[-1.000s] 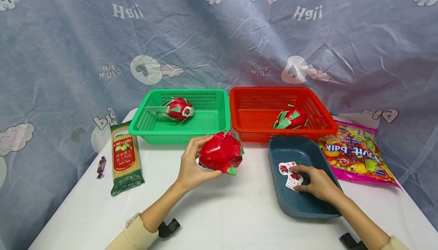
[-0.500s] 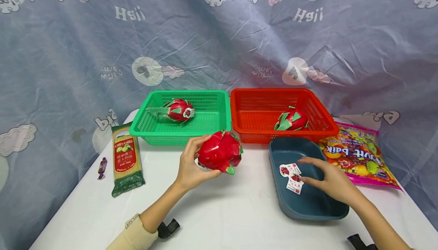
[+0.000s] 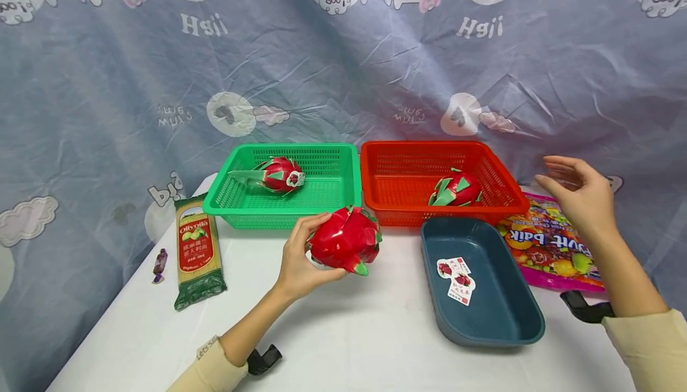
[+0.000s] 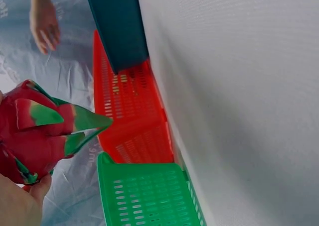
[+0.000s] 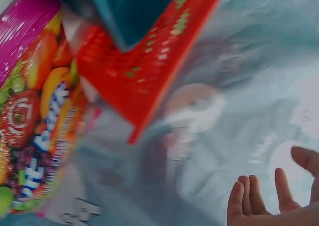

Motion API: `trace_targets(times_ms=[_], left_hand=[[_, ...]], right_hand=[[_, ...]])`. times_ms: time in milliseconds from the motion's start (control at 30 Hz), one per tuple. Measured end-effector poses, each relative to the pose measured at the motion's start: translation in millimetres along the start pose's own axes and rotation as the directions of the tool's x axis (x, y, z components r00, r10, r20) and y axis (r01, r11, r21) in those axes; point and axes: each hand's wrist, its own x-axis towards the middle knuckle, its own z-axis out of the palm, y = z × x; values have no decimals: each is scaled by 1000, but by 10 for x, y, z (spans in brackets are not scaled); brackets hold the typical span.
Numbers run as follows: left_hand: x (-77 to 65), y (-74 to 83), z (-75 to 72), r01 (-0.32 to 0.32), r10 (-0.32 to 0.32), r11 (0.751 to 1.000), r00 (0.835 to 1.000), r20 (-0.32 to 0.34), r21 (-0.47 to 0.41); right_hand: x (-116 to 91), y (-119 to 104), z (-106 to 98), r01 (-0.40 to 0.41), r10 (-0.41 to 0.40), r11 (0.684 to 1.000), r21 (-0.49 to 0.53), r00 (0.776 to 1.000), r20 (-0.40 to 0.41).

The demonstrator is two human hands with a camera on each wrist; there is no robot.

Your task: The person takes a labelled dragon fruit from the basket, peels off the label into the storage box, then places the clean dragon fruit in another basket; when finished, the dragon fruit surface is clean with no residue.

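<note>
The left hand has its grip wrapped round a red dragon fruit, fingers curled over the top and thumb underneath, holding it just above the white table. From the left wrist view the fruit fills the lower left corner, its green-tipped scales pointing away from the palm.

Just beyond that grip sits the green basket, with another dragon fruit lying inside it, a label on its near end. Beside that, further right of the holding hand, the red basket carries a third dragon fruit.

The right hand is up in the air, well apart from the held fruit, grip spread, fingers relaxed and holding nothing. In the right wrist view the fingertips show loose against the blue patterned cloth. Below that open grip lies the bright candy bag, and nearer the person, to the hand's left, the dark blue tray with two small fruit stickers on its floor.

Far out to the left of the holding grip lie a pack of spaghetti and a small wrapped sweet.
</note>
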Motion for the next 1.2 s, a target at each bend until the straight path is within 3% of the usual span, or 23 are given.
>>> trace_targets(times_ms=[200, 433, 567, 800, 967, 1067, 1200], left_hand=[[18, -8, 5, -1, 1, 1000, 1000, -8, -12], [40, 4, 12, 10, -11, 1000, 1000, -7, -30], [92, 10, 30, 11, -11, 1000, 1000, -12, -29], [289, 50, 124, -24, 22, 998, 999, -28, -61], [563, 96, 261, -90, 83, 991, 994, -69, -99], [760, 49, 379, -96, 88, 992, 992, -96, -86], [957, -242, 557, -72, 68, 997, 990, -121, -28]], right_hand=[[375, 369, 148, -50, 58, 998, -43, 978, 200], [431, 742, 322, -67, 99, 994, -88, 889, 446], [396, 900, 365, -59, 86, 996, -68, 854, 514], [310, 1018, 396, -106, 74, 994, 32, 853, 516], [295, 1025, 403, -110, 76, 993, 39, 860, 504], [282, 1016, 417, -102, 77, 995, 23, 865, 496], [257, 982, 447, -102, 72, 994, 32, 860, 506]])
